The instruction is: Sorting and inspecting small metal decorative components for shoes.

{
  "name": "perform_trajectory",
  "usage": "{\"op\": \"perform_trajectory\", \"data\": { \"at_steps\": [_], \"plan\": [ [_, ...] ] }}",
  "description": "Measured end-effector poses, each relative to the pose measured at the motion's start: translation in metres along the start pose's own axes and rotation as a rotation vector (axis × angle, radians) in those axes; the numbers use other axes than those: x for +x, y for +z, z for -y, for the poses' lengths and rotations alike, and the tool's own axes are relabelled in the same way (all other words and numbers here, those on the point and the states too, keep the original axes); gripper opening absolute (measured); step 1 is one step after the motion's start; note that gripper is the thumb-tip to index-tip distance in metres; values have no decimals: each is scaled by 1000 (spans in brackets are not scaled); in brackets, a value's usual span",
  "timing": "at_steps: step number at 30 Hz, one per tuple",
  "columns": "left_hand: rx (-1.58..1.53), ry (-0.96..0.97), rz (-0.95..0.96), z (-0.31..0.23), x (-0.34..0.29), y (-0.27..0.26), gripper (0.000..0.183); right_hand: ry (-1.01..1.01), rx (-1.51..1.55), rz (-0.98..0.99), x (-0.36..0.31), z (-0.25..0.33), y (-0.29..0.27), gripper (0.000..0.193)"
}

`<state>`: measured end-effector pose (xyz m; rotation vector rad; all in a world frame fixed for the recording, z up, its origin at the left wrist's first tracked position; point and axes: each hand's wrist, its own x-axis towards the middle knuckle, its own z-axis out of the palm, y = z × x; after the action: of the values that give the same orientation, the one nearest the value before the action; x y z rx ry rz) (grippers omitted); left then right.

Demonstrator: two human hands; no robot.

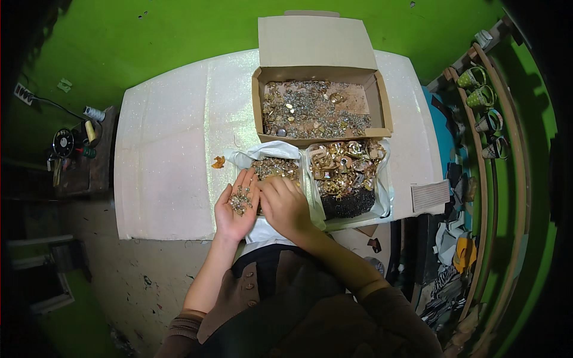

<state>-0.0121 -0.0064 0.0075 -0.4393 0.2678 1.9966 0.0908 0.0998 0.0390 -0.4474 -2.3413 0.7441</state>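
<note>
My left hand (234, 216) is turned palm up and holds a small heap of beads (240, 200), silvery and gold in colour. Its fingers point away from me, over the edge of a white-lined container (253, 154) that holds more small pieces (277, 168). Beside it, my right hand (285, 206) has its fingers bent and drawn together close to the left fingertips. Whatever its fingertips pinch is hidden or too small to make out. Just right of this stands a second white-lined container (385, 179) with gold buckle-like fittings (346, 164) and black beads (349, 204).
Behind both containers an open cardboard box (387, 107) holds many small metallic pieces. An orange-brown scrap (218, 162) lies on the pale shiny table cover (161, 161). At the table's right edge is a grey ribbed piece (430, 196). A sewing machine (64, 142) stands far left.
</note>
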Motion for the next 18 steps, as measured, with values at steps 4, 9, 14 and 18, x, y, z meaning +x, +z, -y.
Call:
{"op": "perform_trajectory", "data": {
  "at_steps": [4, 9, 14, 18],
  "plan": [
    [92, 14, 19, 8, 2, -4, 48, -31, 20, 135, -7, 11, 3, 23],
    [121, 4, 17, 13, 3, -5, 49, -78, -8, 204, -15, 11, 8, 23],
    [96, 6, 34, 17, 4, -9, 48, -115, 7, 223, -19, 12, 7, 20],
    [110, 22, -18, 21, 6, -5, 48, -109, 25, 257, -21, 10, 8, 17]
  ]
}}
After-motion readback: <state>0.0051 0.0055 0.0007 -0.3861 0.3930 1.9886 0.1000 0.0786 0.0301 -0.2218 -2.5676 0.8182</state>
